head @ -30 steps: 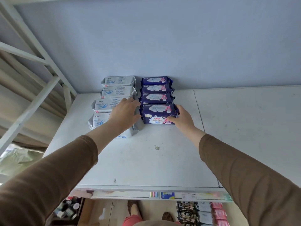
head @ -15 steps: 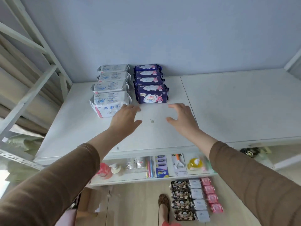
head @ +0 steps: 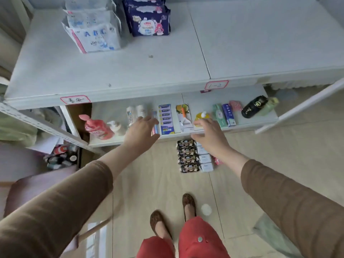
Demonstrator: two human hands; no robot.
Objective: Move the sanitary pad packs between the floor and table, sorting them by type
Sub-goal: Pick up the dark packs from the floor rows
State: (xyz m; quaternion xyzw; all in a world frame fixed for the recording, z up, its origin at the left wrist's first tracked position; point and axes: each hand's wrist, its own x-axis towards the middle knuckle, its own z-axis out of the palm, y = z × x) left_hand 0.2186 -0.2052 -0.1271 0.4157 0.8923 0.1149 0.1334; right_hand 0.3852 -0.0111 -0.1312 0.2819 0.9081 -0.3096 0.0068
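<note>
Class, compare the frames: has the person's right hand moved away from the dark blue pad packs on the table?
Yes. The right hand has drawn back from the dark blue pad packs, past the white table's front edge, and is now empty.

1. White packs (head: 93, 32) and navy packs (head: 149, 21) stand in adjacent rows on the table (head: 130, 71).
2. Left hand (head: 141, 133) and right hand (head: 210, 136) reach forward, fingers relaxed, holding nothing.
3. Dark packs (head: 187, 158) and white floor packs (head: 204, 159) lie in rows on the floor (head: 279, 155).
</note>
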